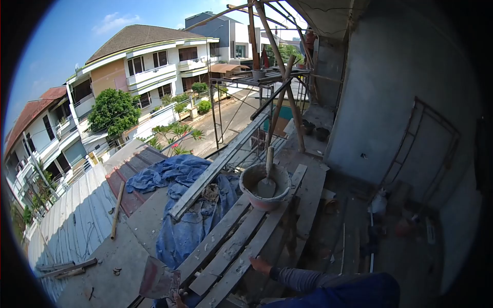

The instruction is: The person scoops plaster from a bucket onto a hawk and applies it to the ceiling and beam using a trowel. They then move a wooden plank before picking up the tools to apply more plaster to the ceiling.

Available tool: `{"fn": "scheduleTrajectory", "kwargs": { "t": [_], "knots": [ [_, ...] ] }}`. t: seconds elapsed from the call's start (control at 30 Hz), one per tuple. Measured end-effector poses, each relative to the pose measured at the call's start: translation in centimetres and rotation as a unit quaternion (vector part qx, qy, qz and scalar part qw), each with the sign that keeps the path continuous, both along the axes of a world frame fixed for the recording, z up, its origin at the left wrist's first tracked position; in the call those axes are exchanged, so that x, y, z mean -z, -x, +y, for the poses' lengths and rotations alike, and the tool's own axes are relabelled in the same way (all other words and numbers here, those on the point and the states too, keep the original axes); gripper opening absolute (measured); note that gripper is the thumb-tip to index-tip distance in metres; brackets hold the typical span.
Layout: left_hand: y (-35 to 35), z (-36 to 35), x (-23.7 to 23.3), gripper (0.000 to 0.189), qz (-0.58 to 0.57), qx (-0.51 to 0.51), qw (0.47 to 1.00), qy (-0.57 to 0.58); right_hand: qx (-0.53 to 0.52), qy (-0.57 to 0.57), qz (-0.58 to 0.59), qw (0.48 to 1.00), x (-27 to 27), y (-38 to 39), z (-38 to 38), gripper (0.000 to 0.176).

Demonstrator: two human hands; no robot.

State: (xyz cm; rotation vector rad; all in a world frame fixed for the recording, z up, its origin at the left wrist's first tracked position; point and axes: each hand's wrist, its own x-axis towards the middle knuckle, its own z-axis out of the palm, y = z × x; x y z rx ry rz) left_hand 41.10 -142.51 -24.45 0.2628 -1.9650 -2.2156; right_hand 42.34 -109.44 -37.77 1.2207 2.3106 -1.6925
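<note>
Head view: our left hand (178, 300) grips 1 flat reddish-grey plate (158, 281), likely stiff; our right hand (261, 266) looks released. On grey wooden planks (228, 250), the round mortar-smeared bucket (262, 202) seems heavy, best held by its rim.

Right hand (261, 265) outstretched, seemingly half-curled

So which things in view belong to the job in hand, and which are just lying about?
Likely in use:
maroon board in left hand
bucket
trowel standing in it
planks under the bucket

Probably just lying about:
blue tarp
loose pole
wood scraps, lower left
</note>
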Motion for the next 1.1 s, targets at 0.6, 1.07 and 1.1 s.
{"fn": "scheduleTrajectory", "kwargs": {
  "t": [0.6,1.07,1.1],
  "knots": [
    [7.9,-3.2,8.0,0.033,0.028,-0.072,0.994,0.075,-0.032,-0.004,0.012,0.999,2.4,-0.4,1.1,0.064],
    [25.0,-1.6,19.3,0.023,-0.015,0.171,0.98,0.099,0.07,-0.02,0.038,0.997,2.4,-1.3,-1.3,0.074],
    [24.5,-0.8,19.7,0.023,-0.015,0.181,0.98,0.075,0.075,-0.035,0.037,0.996,2.8,-1.2,-1.5,0.074]
  ]
}}
